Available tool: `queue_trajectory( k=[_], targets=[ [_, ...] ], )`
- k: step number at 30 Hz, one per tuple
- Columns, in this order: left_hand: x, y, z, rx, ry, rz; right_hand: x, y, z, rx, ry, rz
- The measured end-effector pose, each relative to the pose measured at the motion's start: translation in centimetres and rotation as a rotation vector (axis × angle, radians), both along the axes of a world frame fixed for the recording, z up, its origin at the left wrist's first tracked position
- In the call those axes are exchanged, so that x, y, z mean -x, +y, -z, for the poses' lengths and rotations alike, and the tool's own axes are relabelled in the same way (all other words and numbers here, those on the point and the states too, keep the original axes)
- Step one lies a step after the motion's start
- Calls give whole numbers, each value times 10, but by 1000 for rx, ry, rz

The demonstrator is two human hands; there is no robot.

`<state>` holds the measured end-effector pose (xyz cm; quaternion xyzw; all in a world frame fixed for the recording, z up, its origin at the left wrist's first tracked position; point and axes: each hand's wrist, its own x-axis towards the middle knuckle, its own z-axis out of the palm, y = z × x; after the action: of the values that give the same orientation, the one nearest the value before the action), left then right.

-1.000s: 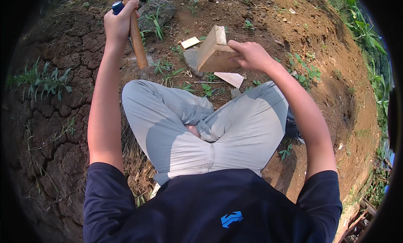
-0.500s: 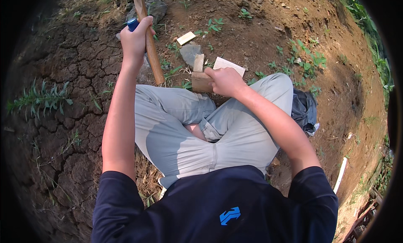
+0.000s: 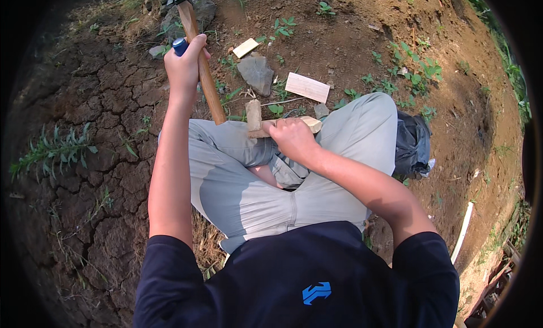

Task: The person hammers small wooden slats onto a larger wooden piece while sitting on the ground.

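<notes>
Right hand (image 3: 291, 138) clamps the wooden block (image 3: 266, 124) just beyond the crossed legs, on the ground. Left hand (image 3: 185, 65) is clenched around the hammer (image 3: 195, 50), its head raised well beyond the block. Past the block: a grey stone (image 3: 257, 73) and a flat offcut (image 3: 307, 87).

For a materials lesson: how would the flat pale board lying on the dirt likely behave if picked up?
The board looks thin and flat, so probably light. Its straight edges suggest it is stiff, not floppy. Lying flat on the ground, it seems unlikely to roll.
</notes>
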<state>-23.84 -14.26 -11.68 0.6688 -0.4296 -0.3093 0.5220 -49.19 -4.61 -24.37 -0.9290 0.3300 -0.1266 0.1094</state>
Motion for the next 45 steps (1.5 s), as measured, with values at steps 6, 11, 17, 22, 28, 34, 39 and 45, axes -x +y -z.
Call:
queue_trajectory(
  k=[6, 11, 17, 22, 28, 34, 39, 45],
  targets=[
    [-4, 2, 0, 6, 1, -4, 4, -2, 20, 0, 44, -75],
    [-12, 7, 11, 21, 3, 21, -7, -6, 27, -13, 65, -78],
    [-8, 18, 30, -23, 25, 88, 3, -9, 26, -215, 129, -56],
    [-3, 20, 42, -73, 140, 83, -2, -22, -7, -451, 165, -20],
    [2, 22, 50, -89, 137, 138, 16, -60, -69, -679, -377, 372],
    [2, 21, 46, -21, 178, 180, 125, -46, -106, -87, -326, 744],
    [4, 25, 54, -70, 214, 208, 243, 32, -67, -476, -561, 1270],
    [13, 34, 50, -54, 250, 192, 212, 124, -27, -711, -676, 1165]
  ],
)
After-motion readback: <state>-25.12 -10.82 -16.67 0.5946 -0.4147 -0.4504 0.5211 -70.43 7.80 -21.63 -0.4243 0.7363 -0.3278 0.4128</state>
